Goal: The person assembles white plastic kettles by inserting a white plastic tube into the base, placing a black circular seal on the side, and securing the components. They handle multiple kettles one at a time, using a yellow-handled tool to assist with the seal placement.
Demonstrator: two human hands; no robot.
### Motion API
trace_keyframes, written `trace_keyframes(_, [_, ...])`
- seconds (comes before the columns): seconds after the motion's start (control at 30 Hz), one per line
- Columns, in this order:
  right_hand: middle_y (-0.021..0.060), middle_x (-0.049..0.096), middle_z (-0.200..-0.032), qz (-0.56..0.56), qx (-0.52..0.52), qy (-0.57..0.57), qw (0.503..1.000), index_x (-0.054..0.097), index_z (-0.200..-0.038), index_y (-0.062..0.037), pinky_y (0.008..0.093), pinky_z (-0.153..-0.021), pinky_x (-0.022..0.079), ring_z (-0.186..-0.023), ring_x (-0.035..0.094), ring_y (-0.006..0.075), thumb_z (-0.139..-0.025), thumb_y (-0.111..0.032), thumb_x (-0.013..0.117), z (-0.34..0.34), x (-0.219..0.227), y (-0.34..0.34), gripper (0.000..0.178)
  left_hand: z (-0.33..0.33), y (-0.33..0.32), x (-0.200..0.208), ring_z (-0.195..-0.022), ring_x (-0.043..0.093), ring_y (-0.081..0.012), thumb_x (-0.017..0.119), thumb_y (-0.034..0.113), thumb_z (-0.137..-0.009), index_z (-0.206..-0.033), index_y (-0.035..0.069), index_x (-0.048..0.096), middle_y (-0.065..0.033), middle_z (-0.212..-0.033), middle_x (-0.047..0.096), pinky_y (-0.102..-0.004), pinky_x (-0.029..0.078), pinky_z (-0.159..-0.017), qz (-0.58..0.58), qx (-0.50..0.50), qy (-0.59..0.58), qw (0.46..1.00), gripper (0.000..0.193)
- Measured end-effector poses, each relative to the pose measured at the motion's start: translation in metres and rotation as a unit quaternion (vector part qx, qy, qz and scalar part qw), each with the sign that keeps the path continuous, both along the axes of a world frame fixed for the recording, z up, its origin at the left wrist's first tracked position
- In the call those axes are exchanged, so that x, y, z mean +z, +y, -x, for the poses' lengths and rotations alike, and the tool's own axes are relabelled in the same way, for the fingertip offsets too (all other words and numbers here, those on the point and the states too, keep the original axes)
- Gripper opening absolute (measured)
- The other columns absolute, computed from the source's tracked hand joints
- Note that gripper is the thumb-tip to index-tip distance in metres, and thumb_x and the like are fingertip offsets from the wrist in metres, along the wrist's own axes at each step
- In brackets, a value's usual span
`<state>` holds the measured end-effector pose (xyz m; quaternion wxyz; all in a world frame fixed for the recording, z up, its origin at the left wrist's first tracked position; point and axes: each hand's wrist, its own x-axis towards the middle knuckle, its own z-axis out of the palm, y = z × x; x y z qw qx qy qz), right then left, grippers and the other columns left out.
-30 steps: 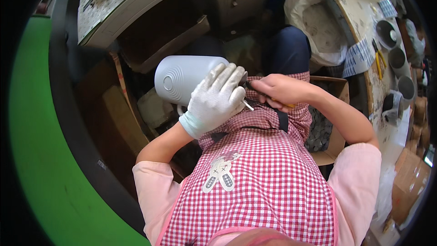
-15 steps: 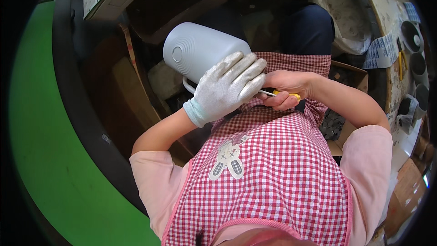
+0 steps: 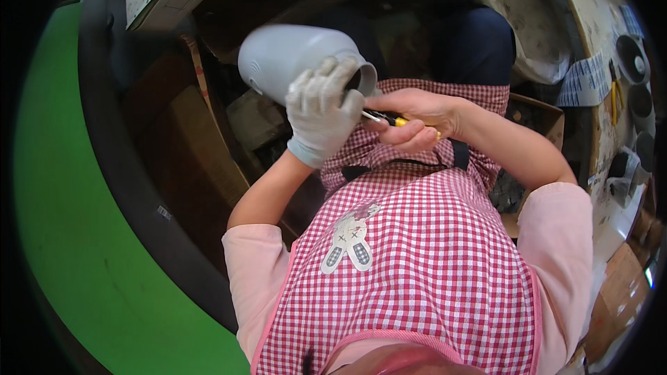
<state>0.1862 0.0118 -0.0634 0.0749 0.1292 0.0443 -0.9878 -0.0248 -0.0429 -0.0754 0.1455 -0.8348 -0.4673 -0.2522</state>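
Note:
A grey plastic jug (image 3: 285,59) with ringed markings near its base lies on its side over my lap. Its round mouth faces right, partly showing a dark inside. My left hand (image 3: 321,114), in a white knit glove, is curled around the jug's side close to the rim. My right hand (image 3: 424,121) is bare and closed around a tool with a yellow and black handle (image 3: 398,121) and a thin metal shaft. The shaft points left, toward the left glove's fingers just below the jug mouth. Whether its tip touches the jug I cannot tell.
At the left a green surface (image 3: 83,236) is bordered by a dark edge. A worktop (image 3: 590,28) on the right carries dark round cups (image 3: 638,101) and a yellow-handled tool (image 3: 613,101). Beyond my knee stands a clear plastic bag (image 3: 531,28); an open carton (image 3: 542,114) sits beside my lap.
The jug has turned so its mouth now shows on the right. My left hand has shifted left and curled from lying flat. My right hand has moved left with the tool.

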Motion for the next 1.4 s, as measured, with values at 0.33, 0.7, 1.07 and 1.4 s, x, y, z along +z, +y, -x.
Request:
trace_keyframes(0.33, [-0.0035, 0.036, -0.052, -0.131, -0.294, -0.177, 0.93, 0.05, -0.092, -0.0105, 0.0197, -0.028, 0.026, -0.032, 0.031, 0.007, -0.114, -0.045, 0.038, -0.057, 0.056, 0.042, 0.043, 0.077, 0.117, -0.004, -0.118, 0.059, -0.0298, 0.093, 0.051, -0.073, -0.121, 0.019, 0.059, -0.0074, -0.128, 0.063, -0.046, 0.045, -0.098, -0.226, 0.054, -0.211, 0.949, 0.067])
trace_keyframes(0.7, [0.0209, 0.069, -0.113, -0.486, -0.142, -0.858, -0.089, 0.064, -0.13, -0.0038, 0.0542, -0.086, 0.053, -0.105, 0.068, 0.0399, -0.109, -0.04, 0.042, -0.461, -0.008, -0.017, 0.047, 0.106, 0.096, 0.057, -0.109, 0.07, -0.0265, 0.081, 0.01, -0.091, -0.099, -0.009, 0.074, -0.0209, -0.129, 0.068, -0.0372, 0.058, -0.086, -0.134, 0.062, -0.328, 0.933, 0.022])
trace_keyframes(1.07, [0.011, 0.068, -0.095, -0.738, -0.305, -0.589, 0.124, 0.073, -0.103, -0.0067, 0.04, -0.076, 0.055, -0.08, 0.069, 0.0291, -0.096, -0.016, 0.07, -0.331, -0.045, 0.021, 0.012, 0.062, 0.057, 0.087, -0.111, 0.063, -0.0168, 0.068, 0.019, -0.104, -0.122, -0.006, 0.071, -0.0062, -0.124, 0.064, -0.0305, 0.049, -0.098, 0.11, 0.182, -0.526, 0.824, 0.031])
trace_keyframes(1.4, [0.0148, 0.076, -0.091, -0.604, -0.26, -0.722, 0.213, 0.081, -0.096, -0.0067, 0.0434, -0.083, 0.055, -0.093, 0.07, 0.033, -0.086, -0.038, 0.081, -0.38, -0.176, 0.126, 0.032, 0.043, 0.023, 0.092, -0.149, 0.04, -0.0349, 0.068, 0.024, -0.092, -0.136, -0.003, 0.061, -0.0248, -0.164, 0.039, -0.0517, 0.024, -0.125, 0.257, 0.009, -0.447, 0.857, 0.052])
